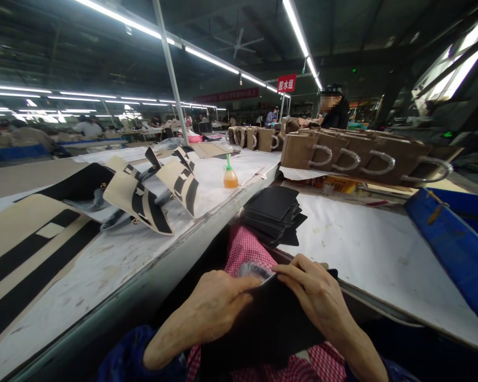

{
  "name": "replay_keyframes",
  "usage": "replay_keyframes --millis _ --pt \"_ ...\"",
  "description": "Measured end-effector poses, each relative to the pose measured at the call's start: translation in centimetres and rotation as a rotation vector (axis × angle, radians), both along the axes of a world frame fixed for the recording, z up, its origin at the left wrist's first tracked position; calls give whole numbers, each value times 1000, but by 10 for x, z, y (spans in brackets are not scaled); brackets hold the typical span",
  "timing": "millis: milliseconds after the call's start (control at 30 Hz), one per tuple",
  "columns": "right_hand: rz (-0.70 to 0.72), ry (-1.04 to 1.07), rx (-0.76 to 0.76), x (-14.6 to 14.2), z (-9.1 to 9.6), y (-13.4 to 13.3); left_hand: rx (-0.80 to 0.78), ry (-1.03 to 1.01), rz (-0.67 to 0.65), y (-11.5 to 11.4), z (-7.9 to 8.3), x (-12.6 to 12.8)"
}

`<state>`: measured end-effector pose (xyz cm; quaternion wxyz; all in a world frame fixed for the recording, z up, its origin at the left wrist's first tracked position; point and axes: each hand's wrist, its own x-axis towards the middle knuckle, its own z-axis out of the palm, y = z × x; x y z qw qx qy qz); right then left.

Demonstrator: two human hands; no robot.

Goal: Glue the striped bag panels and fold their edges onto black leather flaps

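Observation:
A black bag panel [273,318] lies across my lap, over a red-and-white checked cloth [247,246]. My left hand [219,300] is closed on its upper left edge, thumb and fingers pinching there. Along the top edge my right hand [313,289] also pinches the panel, fingertips bent over the rim. Between the two hands a piece wrapped in clear plastic [253,270] sticks out at the edge; its kind is unclear. Just beyond my hands a stack of black sheets [273,209] rests on the bench.
To the left, cream-and-black bag panels [137,199] lie on a paper-covered table [83,286], near a green-capped glue bottle [230,176]. Brown bags with plastic-wrapped handles [342,154] stand at the right rear. A blue bin [454,249] borders the right bench. A co-worker [336,109] is behind.

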<state>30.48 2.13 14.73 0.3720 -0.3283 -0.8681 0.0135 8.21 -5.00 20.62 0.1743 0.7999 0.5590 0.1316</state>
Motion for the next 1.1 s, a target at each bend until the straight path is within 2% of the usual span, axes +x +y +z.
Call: replay_keyframes --millis 100,200,300,400,500,567,667,767,967,1033,1100 --pt "-14 -49 7 -4 4 0 -13 171 38 -4 5 3" --pt "-27 -67 45 -10 7 -3 -12 326 125 -5 10 17" --pt "-31 -83 116 -15 12 -9 -10 310 165 4 7 37" --pt "-18 -93 180 -11 16 -15 -20 274 177 20 -4 49" --pt "-67 -32 236 7 16 -19 -6 225 204 29 -15 43" --pt "-147 80 248 24 13 -21 4 187 227 29 -17 32" --pt "-242 326 166 43 9 -24 33 126 241 23 -11 16" --pt "-209 464 82 48 14 -25 63 -23 207 14 2 10" --pt "-209 645 114 46 32 -22 120 -270 94 -2 19 15" --pt "-186 700 38 49 35 -24 95 -303 60 -6 21 18" --pt "-124 772 -114 53 38 -27 63 -329 12 -9 24 19"
